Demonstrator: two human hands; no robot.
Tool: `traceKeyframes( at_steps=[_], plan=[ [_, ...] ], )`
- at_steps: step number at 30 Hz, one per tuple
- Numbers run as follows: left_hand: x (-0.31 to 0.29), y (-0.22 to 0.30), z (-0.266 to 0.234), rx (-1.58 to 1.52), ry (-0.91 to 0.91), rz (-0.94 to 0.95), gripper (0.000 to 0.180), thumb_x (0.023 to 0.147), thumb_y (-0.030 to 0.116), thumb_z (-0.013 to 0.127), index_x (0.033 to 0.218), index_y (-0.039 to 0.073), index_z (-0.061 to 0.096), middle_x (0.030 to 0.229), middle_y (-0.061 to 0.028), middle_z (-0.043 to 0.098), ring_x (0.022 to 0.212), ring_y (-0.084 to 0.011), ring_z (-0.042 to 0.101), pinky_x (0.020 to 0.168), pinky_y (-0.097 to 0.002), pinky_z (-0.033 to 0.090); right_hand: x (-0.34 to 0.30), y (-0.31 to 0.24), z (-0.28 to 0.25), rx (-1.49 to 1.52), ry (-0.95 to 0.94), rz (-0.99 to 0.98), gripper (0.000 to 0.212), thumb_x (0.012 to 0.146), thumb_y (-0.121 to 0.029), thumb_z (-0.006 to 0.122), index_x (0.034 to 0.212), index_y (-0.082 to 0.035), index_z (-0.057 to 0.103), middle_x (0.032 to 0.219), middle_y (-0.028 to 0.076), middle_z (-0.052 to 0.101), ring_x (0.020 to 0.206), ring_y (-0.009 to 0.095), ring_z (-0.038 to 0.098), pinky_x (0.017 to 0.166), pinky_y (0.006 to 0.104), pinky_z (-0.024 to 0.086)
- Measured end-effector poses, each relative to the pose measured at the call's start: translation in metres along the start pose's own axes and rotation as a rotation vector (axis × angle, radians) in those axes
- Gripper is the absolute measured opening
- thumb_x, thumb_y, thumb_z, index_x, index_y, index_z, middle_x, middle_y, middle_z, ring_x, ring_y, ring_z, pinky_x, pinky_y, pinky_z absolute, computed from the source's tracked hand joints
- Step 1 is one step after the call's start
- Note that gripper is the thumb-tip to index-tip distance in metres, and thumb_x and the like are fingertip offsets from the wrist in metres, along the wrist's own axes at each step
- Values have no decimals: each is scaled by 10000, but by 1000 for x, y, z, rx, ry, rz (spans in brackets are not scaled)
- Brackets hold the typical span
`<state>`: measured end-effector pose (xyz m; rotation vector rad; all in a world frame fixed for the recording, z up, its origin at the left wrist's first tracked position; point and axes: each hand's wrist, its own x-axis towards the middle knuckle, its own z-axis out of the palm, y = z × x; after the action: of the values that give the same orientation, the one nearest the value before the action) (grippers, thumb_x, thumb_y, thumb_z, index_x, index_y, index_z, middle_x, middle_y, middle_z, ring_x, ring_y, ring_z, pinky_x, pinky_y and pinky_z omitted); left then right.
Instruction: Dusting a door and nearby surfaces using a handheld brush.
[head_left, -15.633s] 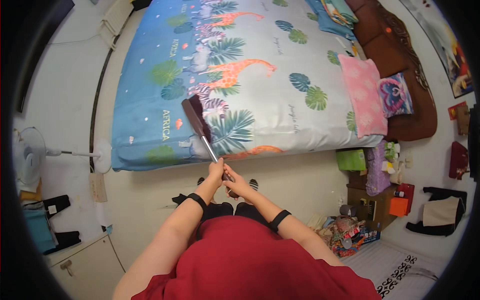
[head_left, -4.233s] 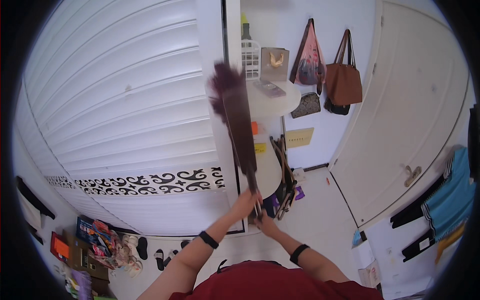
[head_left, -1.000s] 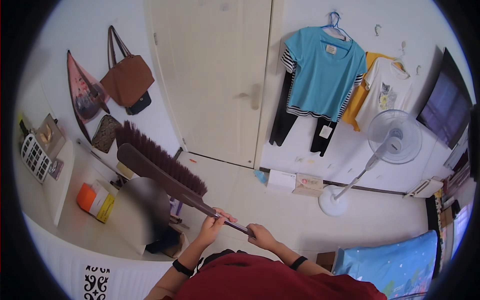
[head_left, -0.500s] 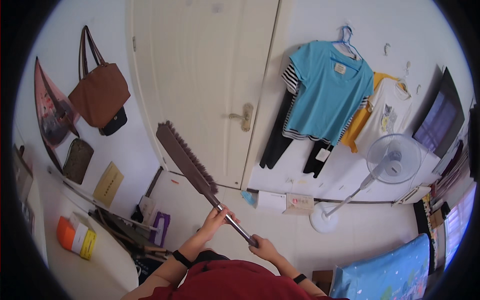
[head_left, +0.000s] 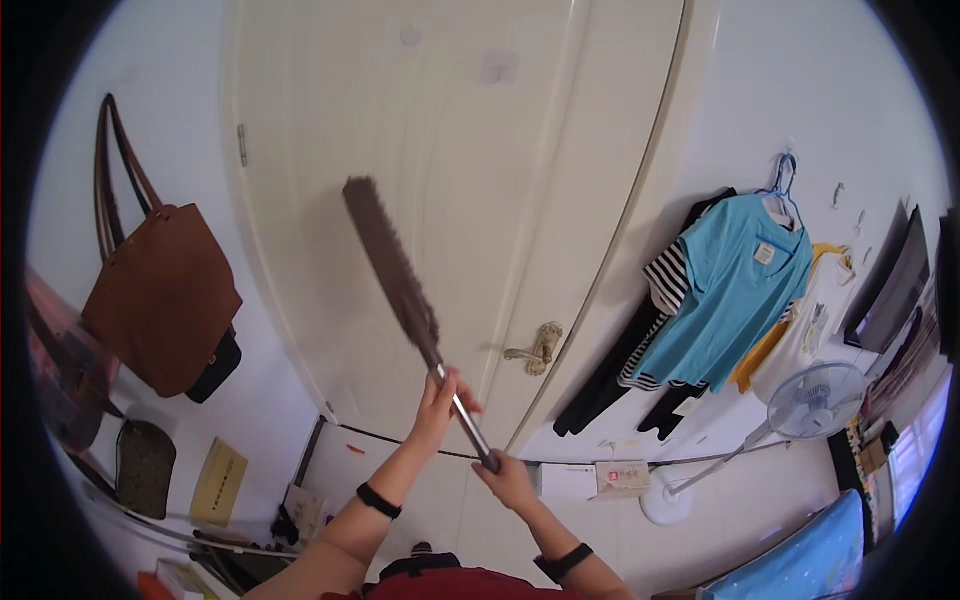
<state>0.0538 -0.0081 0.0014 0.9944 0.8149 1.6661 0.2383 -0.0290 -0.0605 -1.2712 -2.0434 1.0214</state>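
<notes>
A long brown bristled duster (head_left: 388,260) with a metal handle is raised in front of a cream door (head_left: 480,180). Its head tilts up and to the left; whether the bristles touch the door I cannot tell. My left hand (head_left: 438,405) is closed round the upper part of the handle, just below the head. Lower down, my right hand (head_left: 508,482) grips the handle's dark end. The brass door lever (head_left: 538,350) lies to the right of the duster. Black bands circle both my wrists.
Brown bag (head_left: 170,300) and patterned pouch (head_left: 145,468) hang on the left wall. To the right hang a blue T-shirt (head_left: 735,290) and other clothes, with a white standing fan (head_left: 815,402) beyond. Small boxes (head_left: 622,478) stand along the wall's foot. A blue-covered item (head_left: 800,555) sits lower right.
Both hands have lifted the duster higher, up in front of the door, and its head stands more upright. My view has tilted up and closer to the door.
</notes>
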Motion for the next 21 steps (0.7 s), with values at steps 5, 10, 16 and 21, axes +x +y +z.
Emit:
traceKeyframes(
  at_steps=[5,10,16,21],
  plan=[
    [71,-15,46,-118,-9,97,338,1014,356,385,1221,92,342,884,-100,565,749,-210,624,724,-358,543,76,-22,-13,180,182,49,306,811,-283,682,775,-7,555,579,131,517,518,228,490,523,383,400],
    [70,-52,69,282,-174,-169,293,978,337,503,1021,47,498,721,-73,610,670,-173,620,661,-310,505,99,5,-3,529,473,-17,192,810,-135,649,857,25,555,674,74,576,565,157,494,542,327,420],
    [78,-37,48,802,-296,-50,325,982,355,491,936,33,476,724,-87,619,690,-161,624,656,-284,491,133,-11,17,538,617,-317,257,834,-119,616,1019,28,515,935,107,596,795,184,581,668,332,465],
    [64,-3,19,724,-118,-64,321,977,306,501,814,31,478,668,-60,591,659,-158,607,656,-315,489,144,-32,44,598,322,-273,270,847,-140,612,1050,21,537,929,117,622,880,222,616,750,348,483]
  ],
)
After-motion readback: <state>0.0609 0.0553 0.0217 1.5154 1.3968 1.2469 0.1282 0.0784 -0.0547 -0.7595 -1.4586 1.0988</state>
